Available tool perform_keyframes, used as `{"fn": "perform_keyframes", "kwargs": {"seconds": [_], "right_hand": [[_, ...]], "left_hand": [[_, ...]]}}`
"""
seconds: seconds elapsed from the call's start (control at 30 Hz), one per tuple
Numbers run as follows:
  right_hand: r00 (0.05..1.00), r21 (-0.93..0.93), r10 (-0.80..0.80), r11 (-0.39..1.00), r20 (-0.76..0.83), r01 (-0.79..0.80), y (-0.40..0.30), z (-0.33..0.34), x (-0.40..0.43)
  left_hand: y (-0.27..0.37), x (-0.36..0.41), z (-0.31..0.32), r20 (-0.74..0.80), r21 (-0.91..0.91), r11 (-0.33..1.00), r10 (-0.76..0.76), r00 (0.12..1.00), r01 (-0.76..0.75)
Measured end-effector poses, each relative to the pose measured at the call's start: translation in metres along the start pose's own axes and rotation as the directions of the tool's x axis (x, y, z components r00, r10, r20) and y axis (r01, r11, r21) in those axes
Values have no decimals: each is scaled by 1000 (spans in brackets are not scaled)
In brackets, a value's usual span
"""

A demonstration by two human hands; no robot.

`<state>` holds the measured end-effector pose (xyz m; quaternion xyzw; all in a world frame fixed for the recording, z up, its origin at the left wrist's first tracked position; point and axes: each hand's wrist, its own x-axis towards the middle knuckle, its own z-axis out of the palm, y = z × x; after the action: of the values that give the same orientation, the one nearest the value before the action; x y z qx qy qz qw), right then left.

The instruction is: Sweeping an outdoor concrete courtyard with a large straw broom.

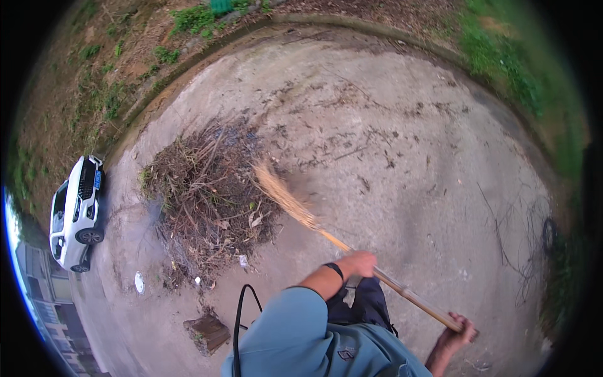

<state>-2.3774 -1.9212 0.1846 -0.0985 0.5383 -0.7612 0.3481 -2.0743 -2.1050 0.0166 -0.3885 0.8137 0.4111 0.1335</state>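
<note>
My left hand (pixel 362 264), with a black band at its wrist, is closed round the middle of a broom's wooden handle (pixel 417 302). Lower right, my right hand (pixel 462 328) grips the handle close to its end. The broom's straw-coloured bristles (pixel 285 198) point up and left, their blurred tips at the right edge of a large heap of twigs, dry stalks and leaves (pixel 202 188). Thin greyish smoke shows at the heap's left side. Scattered leaf bits and twigs (pixel 348 151) lie on the concrete to the right of the heap.
A cut wood block (pixel 209 333) sits below the heap, near a looped black cable (pixel 240 311). A white car (pixel 75 212) stands at the left. A low kerb (pixel 330 20) borders the concrete along the top, with a grassy bank beyond. Thin bare branches (pixel 501 245) lie at the right.
</note>
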Motion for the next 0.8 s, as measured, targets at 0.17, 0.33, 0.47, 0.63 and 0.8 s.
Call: {"fn": "perform_keyframes", "kwargs": {"seconds": [0.17, 0.33, 0.47, 0.63, 0.8], "right_hand": [[967, 107, 251, 963, -30, -247, 32, -50, 49], [1000, 33, 19, 999, 10, -19, -38, -120, 112], [974, -30, -220, 975, -56, 218, -168, -112, 123], [837, -61, -546, 835, 29, 547, -217, 33, 65], [813, -359, -533, 730, 234, 582, -203, 59, 29]], "left_hand": [[4, -7, 21, 1, 36, 993, -114, 993, 114], [86, 32, -4, -171, -28, 997, 70, 983, -76], [162, 88, -37, -432, -26, 932, 315, 845, -361], [190, 138, -90, -560, -39, 904, 333, 759, -426], [186, 132, -65, -502, -158, 858, 356, 788, -488]]}}
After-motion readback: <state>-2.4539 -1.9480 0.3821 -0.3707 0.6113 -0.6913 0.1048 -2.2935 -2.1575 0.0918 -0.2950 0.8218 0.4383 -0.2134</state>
